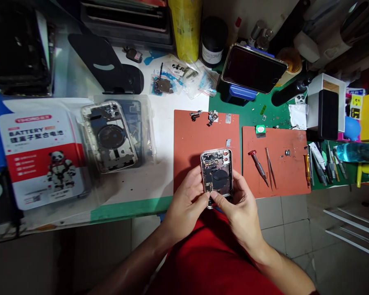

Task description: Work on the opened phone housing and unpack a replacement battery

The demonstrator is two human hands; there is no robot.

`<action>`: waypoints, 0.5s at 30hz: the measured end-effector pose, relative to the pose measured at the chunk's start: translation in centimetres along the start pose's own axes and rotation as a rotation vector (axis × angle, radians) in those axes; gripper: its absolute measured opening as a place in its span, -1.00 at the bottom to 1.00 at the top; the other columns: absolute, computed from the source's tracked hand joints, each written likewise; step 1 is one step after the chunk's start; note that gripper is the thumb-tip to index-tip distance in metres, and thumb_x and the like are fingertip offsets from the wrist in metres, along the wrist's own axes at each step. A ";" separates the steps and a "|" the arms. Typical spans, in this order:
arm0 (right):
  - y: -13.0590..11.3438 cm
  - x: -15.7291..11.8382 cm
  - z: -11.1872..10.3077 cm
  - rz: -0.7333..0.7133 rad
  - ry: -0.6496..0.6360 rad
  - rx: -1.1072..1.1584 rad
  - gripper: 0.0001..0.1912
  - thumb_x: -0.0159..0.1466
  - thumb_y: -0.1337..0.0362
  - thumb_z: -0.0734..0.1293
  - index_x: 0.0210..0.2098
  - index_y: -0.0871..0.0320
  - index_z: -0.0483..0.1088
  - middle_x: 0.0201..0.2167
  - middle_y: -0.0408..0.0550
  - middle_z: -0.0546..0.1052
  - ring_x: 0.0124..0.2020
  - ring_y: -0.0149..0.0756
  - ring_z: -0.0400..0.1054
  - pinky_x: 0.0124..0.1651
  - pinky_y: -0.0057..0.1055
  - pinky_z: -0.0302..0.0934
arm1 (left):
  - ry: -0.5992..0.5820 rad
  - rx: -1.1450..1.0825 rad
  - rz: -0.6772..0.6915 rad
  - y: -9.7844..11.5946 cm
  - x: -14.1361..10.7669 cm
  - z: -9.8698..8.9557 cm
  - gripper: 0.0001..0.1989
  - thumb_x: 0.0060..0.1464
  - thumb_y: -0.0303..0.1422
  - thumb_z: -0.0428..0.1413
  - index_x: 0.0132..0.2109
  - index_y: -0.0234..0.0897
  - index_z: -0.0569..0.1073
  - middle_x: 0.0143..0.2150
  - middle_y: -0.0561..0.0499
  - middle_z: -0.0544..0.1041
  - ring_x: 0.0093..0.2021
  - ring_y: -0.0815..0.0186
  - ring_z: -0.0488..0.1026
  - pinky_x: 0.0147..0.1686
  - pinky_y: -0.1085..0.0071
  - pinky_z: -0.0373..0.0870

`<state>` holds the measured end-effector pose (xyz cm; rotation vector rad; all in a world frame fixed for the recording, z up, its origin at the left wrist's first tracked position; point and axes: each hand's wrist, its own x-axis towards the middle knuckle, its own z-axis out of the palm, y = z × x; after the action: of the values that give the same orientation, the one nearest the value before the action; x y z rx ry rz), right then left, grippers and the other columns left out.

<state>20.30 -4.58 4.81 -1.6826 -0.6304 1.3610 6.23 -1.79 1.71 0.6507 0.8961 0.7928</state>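
An opened phone housing [220, 178], with a dark round coil and small boards inside, is held between both hands over the front edge of the left orange mat [187, 141]. My left hand [187, 205] grips its left side, the thumb on the lower inner edge. Around the right side wraps my right hand [241, 205], its thumb pressing near the bottom of the interior. Small metal parts [213, 117] lie at the mat's top. On the right mat [289, 172] are a red-capped screwdriver [258, 167] and tweezers [271, 169].
At the left are a battery package [44, 155] and a second phone housing [110, 137] on a plastic tray. A phone [254, 69] rests on a blue stand behind the mats. Several pens and tools lie at the right, near a clear blue bottle [361, 153].
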 end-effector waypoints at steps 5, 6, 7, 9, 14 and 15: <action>0.1 -0.1 0.2 0.007 0.022 0.029 -0.37 0.20 0.12 0.61 0.21 0.01 0.44 0.06 -0.02 0.68 0.07 -0.06 0.58 0.22 -0.02 0.50 | 0.029 0.017 -0.003 -0.1 0.0 0.2 -0.38 0.27 -0.42 0.25 0.42 -0.08 0.35 0.47 -0.15 0.44 0.44 -0.02 0.43 0.40 0.02 0.44; 0.2 -0.1 0.2 0.013 0.024 0.035 -0.36 0.19 0.12 0.61 0.21 0.01 0.44 0.05 -0.02 0.67 0.07 -0.06 0.58 0.21 -0.03 0.50 | 0.028 0.014 -0.001 -0.1 0.0 0.2 -0.38 0.27 -0.43 0.25 0.42 -0.08 0.36 0.47 -0.14 0.44 0.43 -0.02 0.43 0.40 0.02 0.44; 0.2 0.0 0.2 0.019 0.024 0.039 -0.36 0.19 0.12 0.62 0.21 0.01 0.44 0.05 -0.03 0.67 0.05 -0.07 0.58 0.20 -0.04 0.50 | 0.025 0.008 0.005 0.0 0.0 0.2 -0.38 0.27 -0.43 0.26 0.42 -0.07 0.36 0.47 -0.14 0.45 0.43 -0.02 0.44 0.40 0.02 0.44; 0.1 0.0 0.2 0.027 0.020 0.042 -0.36 0.19 0.12 0.62 0.21 0.01 0.44 0.03 -0.03 0.67 0.04 -0.08 0.58 0.19 -0.06 0.50 | 0.017 -0.003 0.017 -0.1 0.0 0.3 -0.37 0.27 -0.44 0.26 0.43 -0.05 0.37 0.46 -0.13 0.45 0.43 -0.03 0.44 0.40 0.01 0.45; 0.0 0.1 0.2 0.006 0.020 0.031 -0.40 0.20 0.14 0.61 0.18 -0.01 0.46 0.02 -0.05 0.67 0.01 -0.10 0.57 0.16 -0.09 0.49 | 0.018 0.000 0.045 -0.7 -0.2 0.2 -0.37 0.34 -0.43 0.22 0.47 0.02 0.34 0.49 -0.07 0.43 0.45 -0.03 0.41 0.44 -0.02 0.40; 0.1 0.1 0.2 0.000 0.020 0.024 -0.41 0.20 0.14 0.61 0.18 -0.01 0.46 0.01 -0.05 0.67 0.01 -0.10 0.57 0.15 -0.09 0.49 | 0.020 0.020 0.046 -0.8 -0.3 0.1 -0.37 0.35 -0.42 0.21 0.48 0.03 0.33 0.50 -0.06 0.41 0.45 -0.03 0.41 0.46 -0.03 0.37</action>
<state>20.13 -4.46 4.70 -1.6755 -0.6003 1.3453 6.46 -2.51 1.24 0.6839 0.9107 0.8333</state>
